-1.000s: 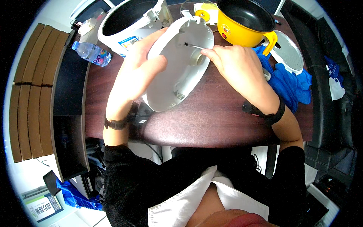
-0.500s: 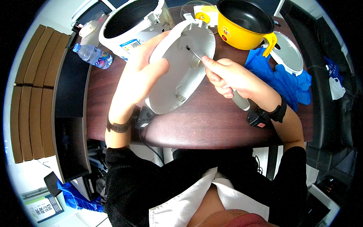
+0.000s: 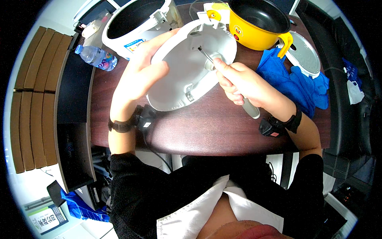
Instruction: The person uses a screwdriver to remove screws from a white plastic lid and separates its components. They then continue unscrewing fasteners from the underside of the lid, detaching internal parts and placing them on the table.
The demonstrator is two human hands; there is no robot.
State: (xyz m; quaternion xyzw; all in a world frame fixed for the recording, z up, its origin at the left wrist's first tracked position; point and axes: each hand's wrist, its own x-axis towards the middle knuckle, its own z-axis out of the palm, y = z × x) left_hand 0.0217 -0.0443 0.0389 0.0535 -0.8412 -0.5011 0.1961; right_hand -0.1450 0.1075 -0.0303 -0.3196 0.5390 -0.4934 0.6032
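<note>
My left hand (image 3: 145,73) grips the rim of a white plastic lid (image 3: 171,85), thumb on its inner side and fingers behind. The lid is tilted above the table, its hollow inside facing me, with clips and a round fitting (image 3: 213,61) in it. Closed around the grey handle of a thin-shafted screwdriver (image 3: 250,107) is my right hand (image 3: 242,81). The dark tip points into the lid near its hinge end; whether it touches the lid I cannot tell. Behind the lid stands a white rice cooker body (image 3: 115,38) with a dark inner pot, its top uncovered.
A yellow pot (image 3: 254,30) with a handle stands at the back right. Beside it lie a blue cloth (image 3: 294,85) and a grey-and-white oval cover (image 3: 304,55). At the far left is a water bottle (image 3: 95,57). The dark wooden table (image 3: 191,135) curves at its near edge.
The lid has turned so more of its inside faces me, its lower end rising a little. My left hand has shifted slightly left and up; my right hand and screwdriver have moved little.
</note>
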